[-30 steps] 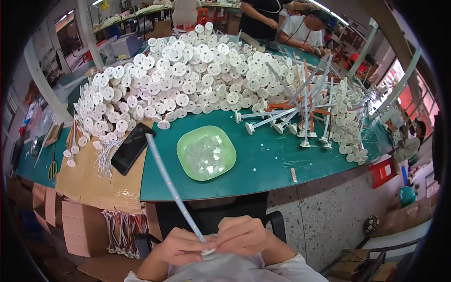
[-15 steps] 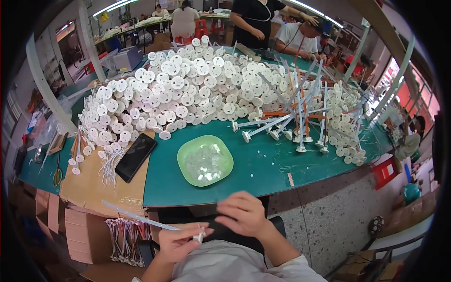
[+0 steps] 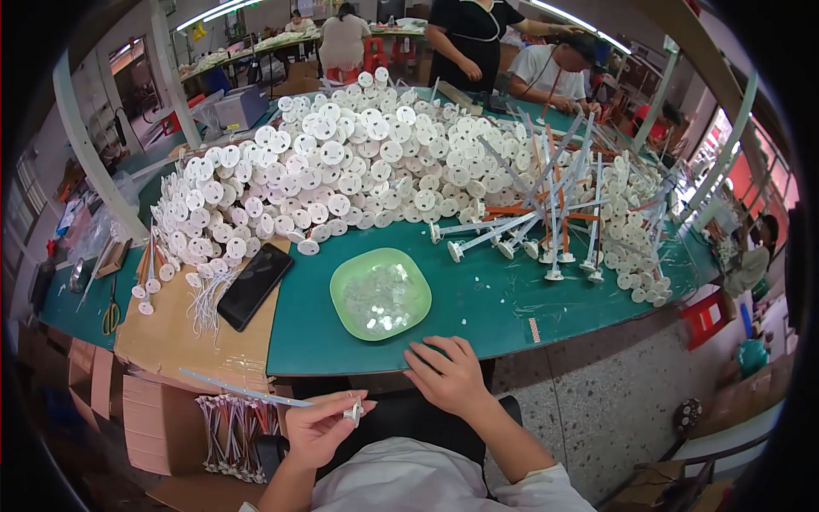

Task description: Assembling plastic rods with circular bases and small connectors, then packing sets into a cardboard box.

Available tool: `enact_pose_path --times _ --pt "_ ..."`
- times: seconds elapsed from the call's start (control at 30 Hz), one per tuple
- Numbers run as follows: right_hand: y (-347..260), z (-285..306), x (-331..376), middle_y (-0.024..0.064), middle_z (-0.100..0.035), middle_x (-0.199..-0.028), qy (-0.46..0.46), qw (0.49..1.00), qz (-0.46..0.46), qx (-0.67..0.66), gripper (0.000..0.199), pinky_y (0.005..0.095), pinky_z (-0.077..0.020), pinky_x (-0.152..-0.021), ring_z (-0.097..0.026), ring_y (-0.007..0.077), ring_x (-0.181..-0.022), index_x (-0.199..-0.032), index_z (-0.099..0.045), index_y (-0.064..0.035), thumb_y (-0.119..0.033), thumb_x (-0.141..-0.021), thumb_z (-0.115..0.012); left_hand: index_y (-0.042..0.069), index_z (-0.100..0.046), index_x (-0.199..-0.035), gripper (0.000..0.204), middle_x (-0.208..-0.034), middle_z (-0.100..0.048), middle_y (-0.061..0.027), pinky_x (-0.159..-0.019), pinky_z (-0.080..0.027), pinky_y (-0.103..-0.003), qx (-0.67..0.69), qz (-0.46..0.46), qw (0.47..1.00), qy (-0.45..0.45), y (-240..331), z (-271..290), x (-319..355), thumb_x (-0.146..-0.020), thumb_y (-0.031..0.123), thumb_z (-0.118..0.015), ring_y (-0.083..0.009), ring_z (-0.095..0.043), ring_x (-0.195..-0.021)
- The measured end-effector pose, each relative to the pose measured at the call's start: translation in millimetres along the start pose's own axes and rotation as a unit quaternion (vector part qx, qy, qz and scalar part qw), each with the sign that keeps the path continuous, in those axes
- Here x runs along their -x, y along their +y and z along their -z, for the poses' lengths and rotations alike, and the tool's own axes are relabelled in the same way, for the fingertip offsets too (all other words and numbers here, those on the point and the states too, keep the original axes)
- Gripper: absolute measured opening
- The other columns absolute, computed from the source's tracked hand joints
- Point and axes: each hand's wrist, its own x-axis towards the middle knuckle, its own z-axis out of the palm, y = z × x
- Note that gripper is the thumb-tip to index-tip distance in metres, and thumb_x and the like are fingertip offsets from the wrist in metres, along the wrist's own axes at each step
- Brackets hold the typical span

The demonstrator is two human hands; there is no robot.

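Thin white rod (image 3: pixel 247 393) with small round end cap held below the table's near edge, pinched in left hand (image 3: pixel 320 427), fingers closed on cap end. Right hand (image 3: pixel 448 375) loosely open, empty, fingertips at table (image 3: pixel 512 307) near edge, just beside green dish (image 3: pixel 380 293). Black phone (image 3: pixel 255 284) on cardboard, left.

A pale green dish (image 3: pixel 380 294) sits on the teal table (image 3: pixel 503 299), beside a black phone (image 3: pixel 255 285) and white discs (image 3: pixel 341 171).
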Motion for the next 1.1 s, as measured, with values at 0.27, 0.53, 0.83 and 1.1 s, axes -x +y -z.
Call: enact_pose_path --times 0.27,0.53,0.83,1.1 --pt "-5 -2 10 0.0028 -0.069 -0.092 0.091 0.995 0.044 -0.025 0.023 0.036 -0.0473 -0.069 -0.063 0.0214 -0.083 -0.09 -0.072 -0.0048 -0.007 -0.069 -0.079 -0.008 -0.064 -0.118 0.032 -0.119 -0.062 -0.0285 -0.091 -0.056 -0.046 0.005 -0.006 1.0 0.0 -3 -10 2 -0.086 -0.002 -0.065 -0.0373 -0.067 -0.102" --pt "-72 25 5 0.0104 -0.068 -0.078 0.098 0.902 -0.133 -0.398 0.014 0.0296 -0.0497 -0.055 -0.063 0.0232 -0.062 -0.083 -0.07 -0.0009 0.004 -0.072 -0.075 -0.005 -0.062 -0.114 0.049 -0.114 -0.064 -0.021 -0.084 -0.056 -0.035 -0.068 -0.073 0.995 -0.007 7 -33 -1 -0.07 -0.003 -0.083 -0.0266 -0.069 -0.096" --pt "-87 22 11 0.0128 -0.062 -0.072 0.086 0.887 -0.113 -0.439 0.006 0.0292 -0.045 -0.051 -0.058 0.0236 -0.057 -0.081 -0.064 0.0038 0.007 -0.078 -0.068 -0.003 -0.062 -0.108 0.038 -0.103 -0.066 -0.0181 -0.078 -0.057 -0.031 -0.087 -0.076 0.993 0.001 9 -34 8 -0.074 -0.011 -0.076 -0.0203 -0.069 -0.087" --pt "-95 12 14 0.0139 -0.062 -0.074 0.064 0.855 -0.138 -0.496 0.004 0.0296 -0.0456 -0.054 -0.059 0.0232 -0.061 -0.081 -0.063 0.0042 0.006 -0.08 -0.066 -0.003 -0.063 -0.104 0.031 -0.098 -0.067 -0.0157 -0.074 -0.056 -0.028 -0.096 -0.066 0.993 0.025 11 -27 17 -0.076 -0.011 -0.073 -0.0175 -0.068 -0.083"
